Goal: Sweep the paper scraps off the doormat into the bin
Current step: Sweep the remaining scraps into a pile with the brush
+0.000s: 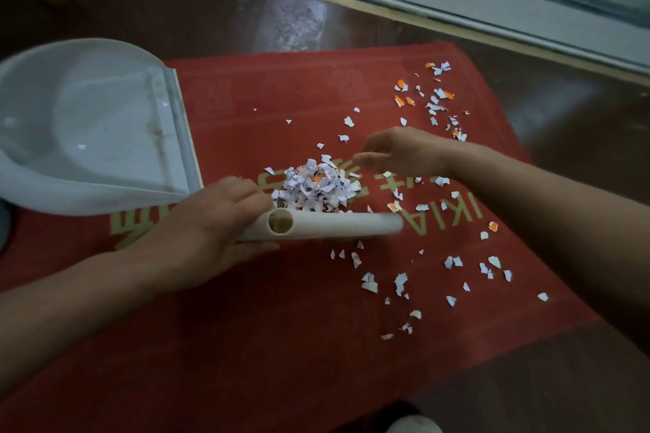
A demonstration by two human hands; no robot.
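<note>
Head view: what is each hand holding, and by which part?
The left hand grips the cream tube at its hollow open end. The right hand hovers near the scrap pile; whether it pinches anything cannot be told.

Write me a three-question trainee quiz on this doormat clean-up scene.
1. True or false: the scrap pile already lies in the white dustpan.
2. Which hand grips the cream tube? A) left B) right C) neither
3. Fill in: loose scraps are scattered over the red ____.

Key: 1 false, it lies on the mat; 2 A, the left hand; 3 doormat.
</note>
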